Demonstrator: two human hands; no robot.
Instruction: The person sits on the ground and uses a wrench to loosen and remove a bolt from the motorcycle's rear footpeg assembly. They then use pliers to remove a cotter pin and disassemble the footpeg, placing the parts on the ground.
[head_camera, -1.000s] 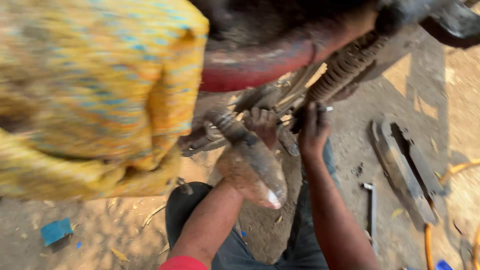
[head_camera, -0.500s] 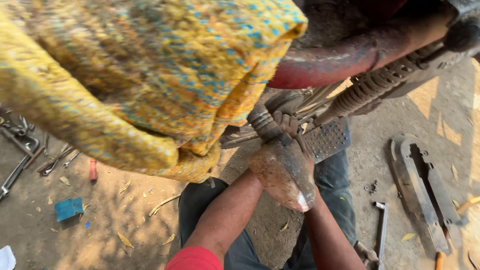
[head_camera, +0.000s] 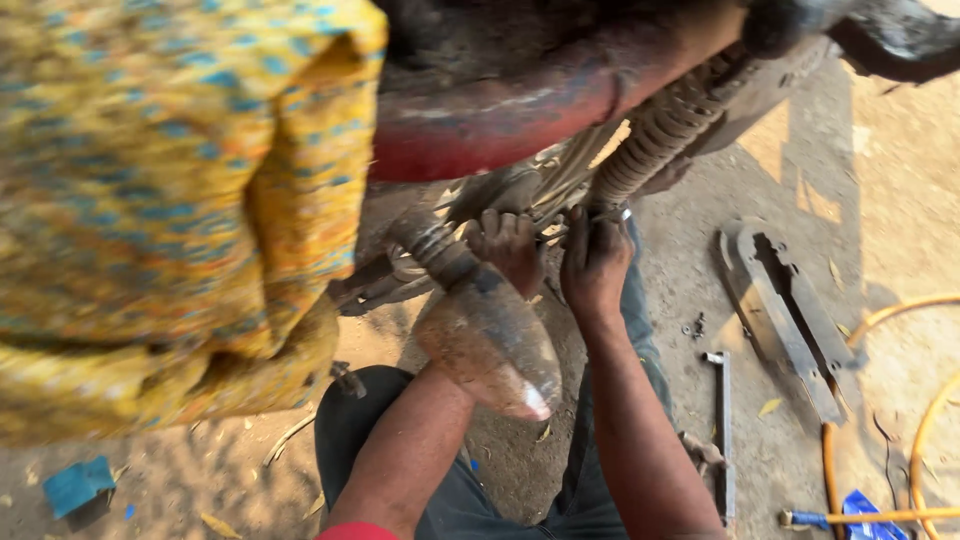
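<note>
My right hand is closed around a small metal tool at the base of the coil spring. Left hand curls on the frame parts beside it, above the rusty exhaust pipe; grip there looks closed, partly hidden. Red fender overhead, wrench on the dirt.
</note>
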